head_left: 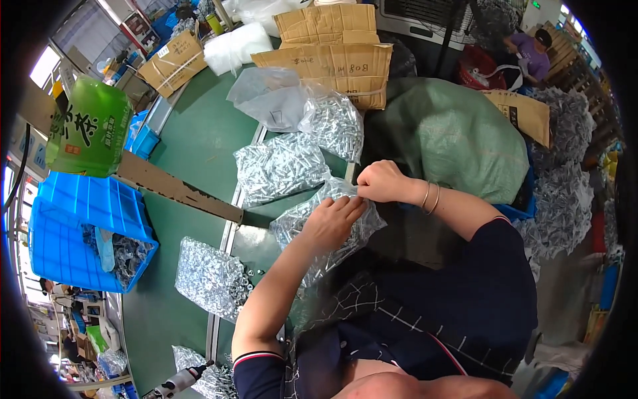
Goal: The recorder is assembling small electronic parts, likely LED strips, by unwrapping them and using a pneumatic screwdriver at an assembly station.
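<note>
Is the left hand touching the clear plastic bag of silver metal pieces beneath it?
Touching: the head view shows the left hand laid over the clear plastic bag, with no gap visible between.

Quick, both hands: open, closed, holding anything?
Left hand: fingers laid over the clear bag of metal parts; grip cannot be told.
Right hand: curled closed at that bag's upper edge; fingertips hidden, so a hold looks likely but unconfirmed.

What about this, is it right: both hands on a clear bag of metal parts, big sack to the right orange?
Not quite: the big sack to the right is green, not orange, as the head view shows. The left hand and right hand are on a clear bag of metal parts.
</note>
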